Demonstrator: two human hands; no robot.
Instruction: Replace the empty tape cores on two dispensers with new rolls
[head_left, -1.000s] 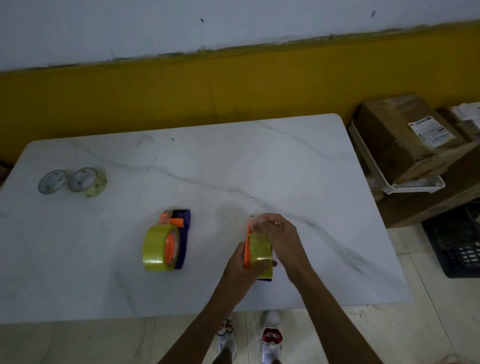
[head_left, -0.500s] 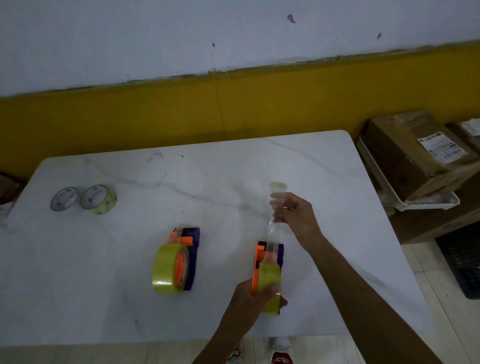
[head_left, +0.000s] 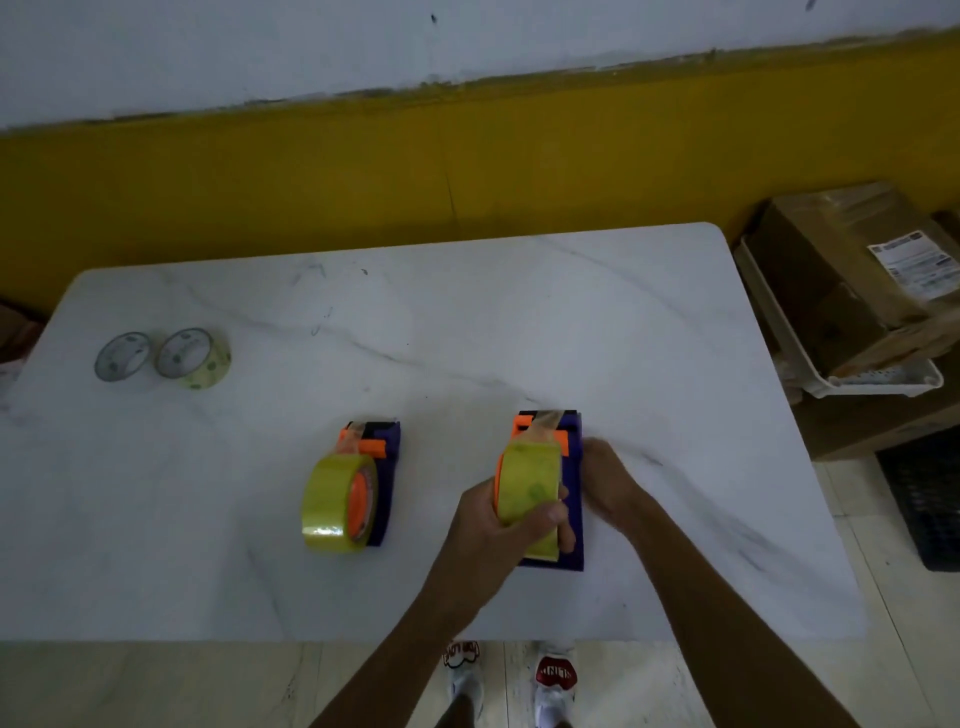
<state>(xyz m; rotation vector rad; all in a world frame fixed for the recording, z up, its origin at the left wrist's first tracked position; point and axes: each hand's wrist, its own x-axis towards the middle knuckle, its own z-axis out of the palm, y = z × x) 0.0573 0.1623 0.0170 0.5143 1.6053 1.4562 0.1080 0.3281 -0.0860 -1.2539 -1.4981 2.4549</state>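
Note:
Two purple and orange tape dispensers lie on the white marble table (head_left: 519, 312). The left dispenser (head_left: 382, 483) carries a full yellow tape roll (head_left: 332, 501) and lies untouched. My left hand (head_left: 498, 525) wraps around the yellow roll (head_left: 530, 483) mounted on the right dispenser (head_left: 571, 467). My right hand (head_left: 608, 480) rests against that dispenser's right side, blurred; its grip is unclear. A strip of tape runs from the roll to the dispenser's front end. Two empty tape cores (head_left: 123, 357) (head_left: 192, 357) lie side by side at the table's far left.
Right of the table, a cardboard box (head_left: 841, 280) sits in a white tray (head_left: 883, 382) on more boxes, with a black crate (head_left: 930, 499) on the floor. My shoes (head_left: 553, 675) show under the near table edge. A yellow and white wall runs behind.
My right hand had pulled a tape strip away from the dispenser towards the far side. It has come back down to the dispenser's right side, and the strip now lies over the front end.

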